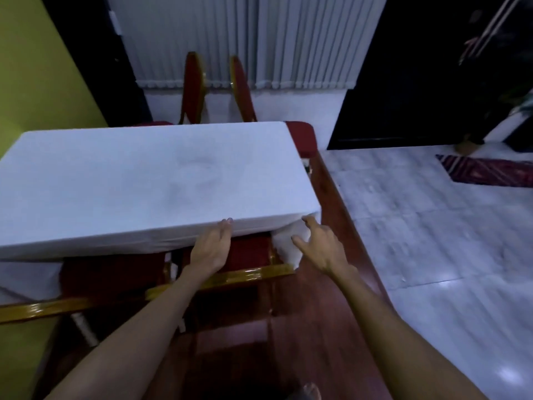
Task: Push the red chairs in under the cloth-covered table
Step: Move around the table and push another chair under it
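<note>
Two hands at the near table (144,183) edge: left hand (209,251), fingers together, lifts the hanging cloth (115,238); right hand (321,248), spread and empty, reaches the corner fold, apparently clearing cloth off the tucked-in near red chair (248,252); far red chairs (193,88) stand beyond

A plain white cloth (150,180) covers the rectangular surface, the padded chairs (248,252) are deep red with glossy gold frames, the wall (34,67) at ten o'clock is yellow-green, and the floor tiles (418,220) show pale grey marbling.
</note>
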